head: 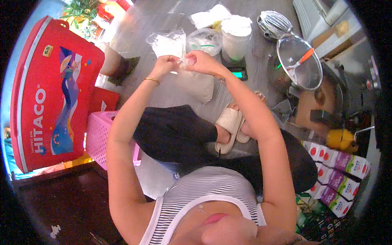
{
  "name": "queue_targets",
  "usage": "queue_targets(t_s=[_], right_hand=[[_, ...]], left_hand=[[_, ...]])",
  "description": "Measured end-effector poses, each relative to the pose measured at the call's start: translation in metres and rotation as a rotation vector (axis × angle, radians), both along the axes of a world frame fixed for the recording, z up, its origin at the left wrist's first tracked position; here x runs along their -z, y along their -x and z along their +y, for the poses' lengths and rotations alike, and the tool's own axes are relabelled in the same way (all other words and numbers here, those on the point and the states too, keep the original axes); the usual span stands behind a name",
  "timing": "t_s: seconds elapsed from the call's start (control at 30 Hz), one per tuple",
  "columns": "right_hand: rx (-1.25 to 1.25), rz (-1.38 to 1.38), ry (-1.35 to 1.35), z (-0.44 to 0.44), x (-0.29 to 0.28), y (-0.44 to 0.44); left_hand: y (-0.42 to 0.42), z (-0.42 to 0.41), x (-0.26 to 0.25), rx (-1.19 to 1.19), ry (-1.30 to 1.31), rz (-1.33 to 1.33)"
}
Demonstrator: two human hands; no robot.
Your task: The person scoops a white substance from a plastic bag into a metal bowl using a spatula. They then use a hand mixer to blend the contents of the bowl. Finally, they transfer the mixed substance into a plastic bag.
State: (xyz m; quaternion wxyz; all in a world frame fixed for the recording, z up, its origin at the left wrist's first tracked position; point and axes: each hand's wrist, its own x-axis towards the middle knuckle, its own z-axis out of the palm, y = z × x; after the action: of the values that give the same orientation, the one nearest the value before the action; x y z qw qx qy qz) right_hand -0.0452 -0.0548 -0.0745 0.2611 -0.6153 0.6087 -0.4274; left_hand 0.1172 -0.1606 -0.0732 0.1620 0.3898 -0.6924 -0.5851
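Note:
My left hand (167, 65) and my right hand (200, 62) are close together, pinching the gathered neck of a clear plastic bag (197, 85) between their fingertips. The bag hangs below the hands and looks filled with a pale substance. Just beyond my left hand is another clear bag with white contents (169, 43). An open plastic bag (204, 39) stands behind my right hand. Beside it is a translucent tub (235, 46) with white material on top. A small digital scale (239, 74) with a lit green display lies right of my right forearm.
A red cooler box (55, 95) and pink perforated basket (99, 137) stand at left. At right are a glass bowl (300, 65) with an orange-handled tool, wire whisks (275, 23) and stacked cartons (340, 177). A white packet (211, 16) lies at the far side. Sandalled feet are below.

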Motion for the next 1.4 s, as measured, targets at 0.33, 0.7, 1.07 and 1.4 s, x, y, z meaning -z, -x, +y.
queue_targets(t_s=[0.33,0.7,1.07,1.4], right_hand=[[-0.045,0.057,0.020,0.001,0.014,0.005],[-0.375,0.164,0.273,0.005,-0.007,0.000],[-0.276,0.083,0.061,-0.012,-0.010,-0.018],[1.289,-0.286,-0.053,0.186,0.150,0.100]], left_hand=[[-0.004,0.018,0.005,-0.031,-0.888,0.327],[-0.023,0.029,-0.002,0.472,0.650,0.146],[-0.027,0.053,0.059,0.072,-0.417,0.366],[-0.021,0.070,0.089,-0.666,-0.607,0.887]])
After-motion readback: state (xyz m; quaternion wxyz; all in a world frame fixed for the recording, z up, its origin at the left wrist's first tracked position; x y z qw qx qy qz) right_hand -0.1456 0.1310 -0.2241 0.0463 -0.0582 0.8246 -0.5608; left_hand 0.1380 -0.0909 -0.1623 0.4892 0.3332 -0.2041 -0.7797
